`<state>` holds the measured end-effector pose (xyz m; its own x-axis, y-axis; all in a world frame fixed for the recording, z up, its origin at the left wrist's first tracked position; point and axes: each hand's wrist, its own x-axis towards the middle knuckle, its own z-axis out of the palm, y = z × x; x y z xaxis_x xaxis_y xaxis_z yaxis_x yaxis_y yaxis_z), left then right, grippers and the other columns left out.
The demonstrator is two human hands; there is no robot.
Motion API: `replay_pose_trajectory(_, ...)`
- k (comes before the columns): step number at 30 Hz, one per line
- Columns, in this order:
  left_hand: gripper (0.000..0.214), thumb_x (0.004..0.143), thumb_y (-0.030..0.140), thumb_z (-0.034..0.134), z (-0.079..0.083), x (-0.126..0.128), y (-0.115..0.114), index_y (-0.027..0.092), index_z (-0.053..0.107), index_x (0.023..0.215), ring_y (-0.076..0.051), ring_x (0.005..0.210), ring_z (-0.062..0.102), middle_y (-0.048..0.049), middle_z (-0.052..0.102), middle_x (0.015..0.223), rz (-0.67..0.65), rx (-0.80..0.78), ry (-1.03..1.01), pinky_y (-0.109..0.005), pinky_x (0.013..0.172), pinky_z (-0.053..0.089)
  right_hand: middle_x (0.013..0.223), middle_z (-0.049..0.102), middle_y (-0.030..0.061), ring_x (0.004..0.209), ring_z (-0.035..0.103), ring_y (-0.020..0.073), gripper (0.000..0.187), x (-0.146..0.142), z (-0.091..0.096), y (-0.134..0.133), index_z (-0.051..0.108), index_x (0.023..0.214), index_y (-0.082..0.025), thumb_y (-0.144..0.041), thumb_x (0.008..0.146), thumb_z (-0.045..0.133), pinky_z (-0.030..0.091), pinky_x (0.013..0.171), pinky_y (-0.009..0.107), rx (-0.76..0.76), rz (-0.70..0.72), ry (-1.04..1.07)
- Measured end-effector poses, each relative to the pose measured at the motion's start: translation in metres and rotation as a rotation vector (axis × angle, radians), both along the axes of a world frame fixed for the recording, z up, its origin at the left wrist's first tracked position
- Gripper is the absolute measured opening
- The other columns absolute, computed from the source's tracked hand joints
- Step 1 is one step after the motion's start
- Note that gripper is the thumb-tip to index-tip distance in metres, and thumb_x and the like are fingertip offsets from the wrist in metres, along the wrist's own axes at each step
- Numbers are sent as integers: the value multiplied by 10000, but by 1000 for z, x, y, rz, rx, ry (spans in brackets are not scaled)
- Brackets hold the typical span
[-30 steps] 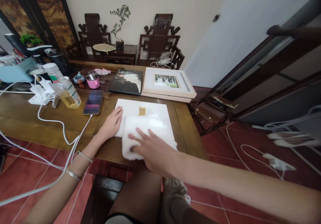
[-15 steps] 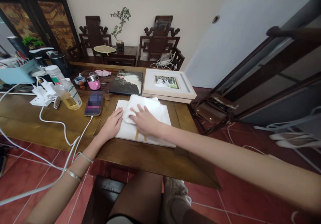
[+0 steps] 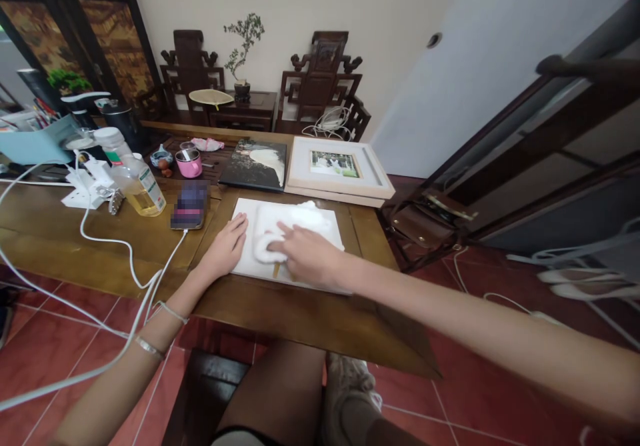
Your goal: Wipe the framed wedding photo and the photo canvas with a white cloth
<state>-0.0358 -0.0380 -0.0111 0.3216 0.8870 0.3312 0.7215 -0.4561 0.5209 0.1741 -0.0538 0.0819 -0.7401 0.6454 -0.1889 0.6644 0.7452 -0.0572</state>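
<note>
A white rectangular panel point(image 3: 243, 266) lies flat near the table's front edge, with small tan marks showing under my right hand. My left hand point(image 3: 229, 245) rests on the panel's left edge, fingers extended and holding nothing. Bunched on the panel is a white fluffy cloth point(image 3: 300, 215). My right hand point(image 3: 307, 253) presses down on it with partly curled fingers, gripping its near part. The cloth and hand hide much of the panel's middle.
Behind the panel lie a dark picture point(image 3: 255, 165) and stacked pale frames point(image 3: 373, 173). A phone point(image 3: 189, 205) on a cable, a bottle of yellow liquid point(image 3: 145, 193), a power strip point(image 3: 83, 193) and a pink mug point(image 3: 189, 164) stand left on the wooden table point(image 3: 300, 316).
My right hand has slid the cloth a little toward me and to the right, and its fingers are more curled. My left hand stays on the panel's edge.
</note>
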Motion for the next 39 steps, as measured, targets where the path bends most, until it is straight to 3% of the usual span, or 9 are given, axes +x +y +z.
replay_pose_trajectory(4, 456, 929, 257, 327, 0, 0, 0, 115, 507, 1323, -247, 1384, 330, -147, 427, 1449, -4, -2, 11, -478, 1144, 260, 1231, 590, 163, 1217, 483, 316, 530, -2, -8, 46, 576, 1246, -147, -18, 762, 403, 402, 941, 430, 114, -116, 1)
replay_pose_trajectory(7, 461, 930, 264, 321, 1, 1, 0, 100, 512, 1317, -249, 1384, 329, -156, 423, 1449, 3, -4, 15, -467, 1144, 265, 1339, 514, 182, 1259, 415, 359, 515, -11, -14, 53, 552, 1267, -107, -34, 780, 403, 386, 951, 464, 162, -119, -19)
replay_pose_trajectory(13, 468, 922, 244, 316, 3, 2, -1, 74, 509, 1313, -252, 1377, 343, -172, 438, 1435, 6, -14, 7, -462, 1146, 269, 1485, 338, 184, 1375, 210, 403, 536, -18, -23, -7, 526, 1307, -99, -66, 774, 482, 203, 1085, 559, 142, 36, 5)
replay_pose_trajectory(17, 454, 922, 234, 317, 5, 1, -2, 93, 518, 1304, -245, 1380, 339, -156, 437, 1439, -4, -21, 8, -463, 1145, 275, 1492, 342, 148, 1387, 185, 392, 489, -12, -12, -51, 589, 1243, -141, -76, 769, 490, 202, 1103, 548, 9, 146, 20)
replay_pose_trajectory(20, 446, 920, 226, 320, 5, 1, -2, 89, 533, 1287, -250, 1380, 337, -159, 441, 1436, -2, -20, 7, -464, 1143, 280, 1482, 376, 97, 1390, 206, 359, 501, -6, -3, -57, 612, 1215, -168, -51, 743, 491, 231, 1112, 506, -90, 165, 15)
replay_pose_trajectory(24, 450, 917, 221, 326, 2, 1, -1, 72, 526, 1292, -251, 1374, 350, -172, 449, 1428, 4, -2, 14, -454, 1145, 280, 1417, 467, 92, 1356, 319, 303, 524, 5, -3, -28, 630, 1176, -183, 4, 716, 463, 347, 1057, 436, -59, 59, 68)
replay_pose_trajectory(29, 447, 921, 247, 352, 1, 2, -1, 82, 528, 1297, -254, 1372, 354, -164, 452, 1427, 6, 5, -24, -448, 1146, 275, 1342, 515, 188, 1305, 386, 343, 508, 8, -16, 31, 579, 1223, -103, -2, 747, 436, 370, 1015, 474, 110, -73, 89)
replay_pose_trajectory(33, 448, 938, 296, 353, 8, 3, -4, 89, 547, 1284, -244, 1328, 427, -159, 485, 1401, 55, 47, -163, -436, 1133, 304, 1460, 370, 207, 1341, 285, 417, 542, -15, -25, 46, 499, 1314, -65, -32, 776, 438, 309, 1027, 560, 187, -169, -4)
replay_pose_trajectory(39, 513, 977, 381, 265, 17, 5, -11, 93, 502, 1329, -200, 1334, 416, -133, 461, 1428, 155, 97, -439, -396, 1146, 281, 1517, 294, 139, 1388, 190, 382, 530, -37, -23, -6, 529, 1301, -141, -64, 779, 478, 199, 1093, 560, 144, 167, 20)
